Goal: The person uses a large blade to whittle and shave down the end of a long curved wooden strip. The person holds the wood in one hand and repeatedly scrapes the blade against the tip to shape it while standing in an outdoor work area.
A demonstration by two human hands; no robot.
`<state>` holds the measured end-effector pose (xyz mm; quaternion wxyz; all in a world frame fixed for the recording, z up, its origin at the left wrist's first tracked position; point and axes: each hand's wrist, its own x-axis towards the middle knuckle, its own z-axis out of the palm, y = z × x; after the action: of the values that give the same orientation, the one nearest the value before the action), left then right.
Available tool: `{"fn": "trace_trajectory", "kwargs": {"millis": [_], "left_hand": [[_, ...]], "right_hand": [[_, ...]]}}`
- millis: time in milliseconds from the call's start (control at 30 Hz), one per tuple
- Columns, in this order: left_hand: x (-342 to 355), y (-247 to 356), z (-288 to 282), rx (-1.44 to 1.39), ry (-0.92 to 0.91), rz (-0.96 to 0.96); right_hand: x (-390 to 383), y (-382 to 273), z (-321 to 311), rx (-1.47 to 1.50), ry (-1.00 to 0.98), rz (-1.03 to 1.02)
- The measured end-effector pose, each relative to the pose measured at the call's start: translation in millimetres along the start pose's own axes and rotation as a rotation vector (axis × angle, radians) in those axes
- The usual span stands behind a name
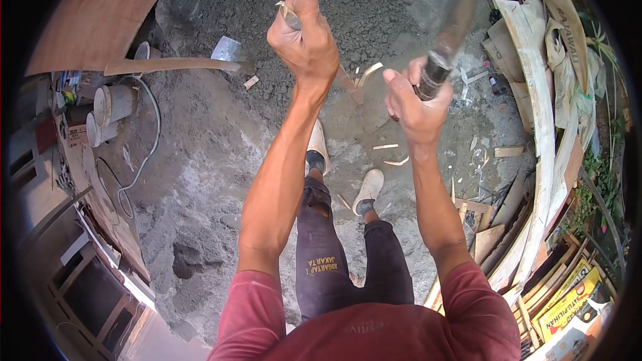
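My left hand is raised ahead of me, closed around a wooden stick. The stick's pale, splintered end pokes out beside my thumb; most of its length is hidden by the fist. To the right, my right hand grips the dark, banded handle of what looks like a machete. Its brownish blade points up and away, smeared by motion. Blade and stick are apart. Pale wood shavings lie on the ground between and below my hands.
Grey sandy ground spreads around my feet, with a dark, lumpy heap ahead. At left are whitish buckets, a hose and a wooden board. Long planks, sacks and stacked wood strips line the right side.
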<state>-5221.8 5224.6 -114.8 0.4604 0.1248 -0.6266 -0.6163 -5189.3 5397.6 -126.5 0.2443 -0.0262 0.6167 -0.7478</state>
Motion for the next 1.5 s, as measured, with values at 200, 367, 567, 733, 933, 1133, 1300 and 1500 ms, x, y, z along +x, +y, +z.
{"fn": "trace_trajectory", "kwargs": {"millis": [200,367,567,733,933,1133,1300,1500], "left_hand": [[-18.4,-22.8,12.9,-0.014,0.065,-0.044],[-13.1,-4.8,10.9,-0.135,0.017,-0.127],[4.1,3.1,29.8,-0.034,-0.069,0.092],[6.9,-4.2,16.9,-0.085,-0.031,-0.021],[20.6,-8.9,-2.7,-0.032,0.032,0.004],[16.4,-6.5,12.2,-0.068,0.030,-0.011],[13.5,-2.8,-14.7,-0.149,0.087,-0.163],[6.8,-3.0,-7.0,-0.149,0.084,-0.152]], "right_hand": [[-52.9,239.1,-102.1,-0.799,-0.055,0.473],[-42.3,220.6,-101.2,-0.569,-0.020,0.477],[-21.0,190.9,-76.7,-0.109,-0.074,0.665],[-22.6,172.8,-70.0,0.793,-0.159,0.834],[-0.7,38.9,-23.2,-0.250,-0.002,-0.020],[-11.9,176.5,-56.5,-0.494,0.121,-0.137],[-27.8,206.3,-71.8,-0.035,-0.028,0.734],[-4.6,111.6,-43.9,-0.149,-0.064,0.488]]}}
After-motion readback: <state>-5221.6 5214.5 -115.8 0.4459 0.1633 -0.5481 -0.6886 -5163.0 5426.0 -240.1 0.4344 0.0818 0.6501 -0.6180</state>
